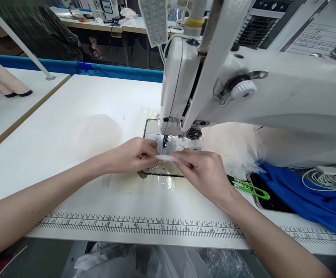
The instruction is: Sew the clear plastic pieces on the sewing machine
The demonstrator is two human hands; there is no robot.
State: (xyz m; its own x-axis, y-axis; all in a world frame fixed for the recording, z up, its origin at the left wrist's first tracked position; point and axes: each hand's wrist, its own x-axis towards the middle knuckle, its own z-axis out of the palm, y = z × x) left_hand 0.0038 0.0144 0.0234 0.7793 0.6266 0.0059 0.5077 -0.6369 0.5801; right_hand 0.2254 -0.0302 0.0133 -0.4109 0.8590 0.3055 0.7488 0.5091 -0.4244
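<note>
Between my two hands a narrow strip of white fabric (pixel 168 158) is stretched level, just in front of the sewing machine's presser foot (pixel 165 141). My left hand (pixel 135 154) pinches one end of the strip, fingers closed. The other end is gripped by my right hand (pixel 204 168), thumb against the fingers. Both hands hover at the metal needle plate of the white sewing machine (pixel 179 77). Sheer pale fabric (pixel 228 144) lies under the machine arm on the right. A faint, pale sheer piece (pixel 101 131) rests on the table at left.
Green thread snips (pixel 251 188) and a dark phone (pixel 272 197) lie right of my right hand, by blue cloth (pixel 309 197) and a coiled white cable (pixel 326 179). A printed ruler (pixel 135 226) runs along the front edge. Beyond the table, a person in dark clothing (pixel 40 31) is partly visible.
</note>
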